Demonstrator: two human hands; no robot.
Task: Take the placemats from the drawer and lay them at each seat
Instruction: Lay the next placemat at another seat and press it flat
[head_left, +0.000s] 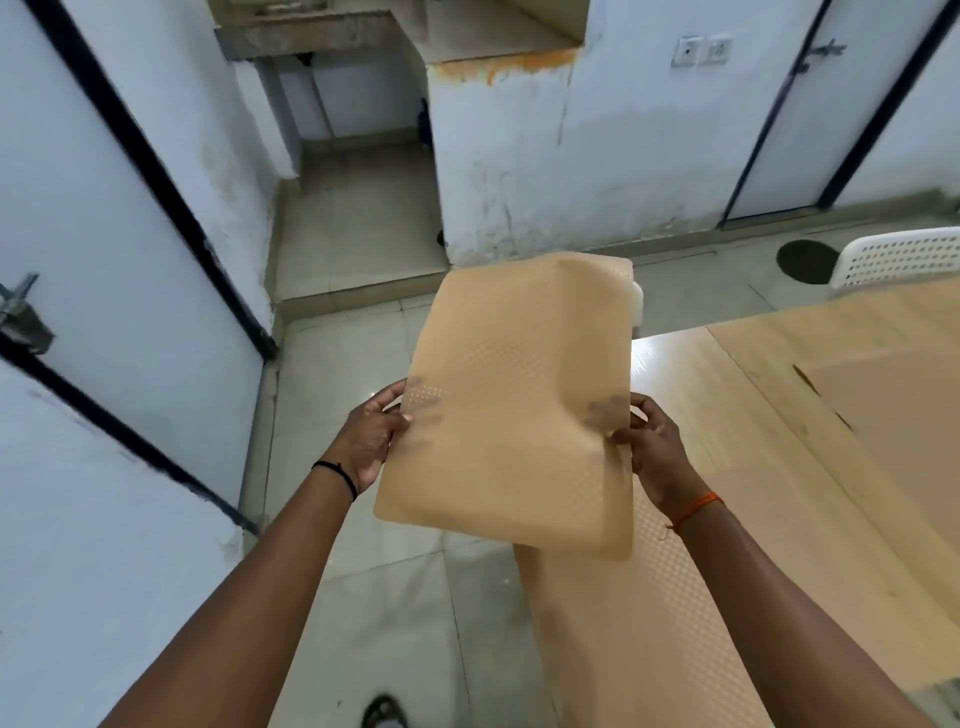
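Observation:
I hold a tan, dotted placemat (514, 395) up in the air in front of me, over the table's near left corner. My left hand (371, 441) pinches its left edge and my right hand (649, 447) pinches its right edge; fingers show faintly through the thin mat. A second tan placemat (639, 623) lies flat on the light wooden table (670, 353) just below the held one. Another mat (883, 405) lies farther right on the table. No drawer is in view.
A white perforated chair (898, 257) stands at the table's far side on the right. White doors with black frames line the left (104, 234) and the back right (810, 104). Tiled floor (363, 597) runs left of the table. My sandalled foot (384, 712) shows at the bottom.

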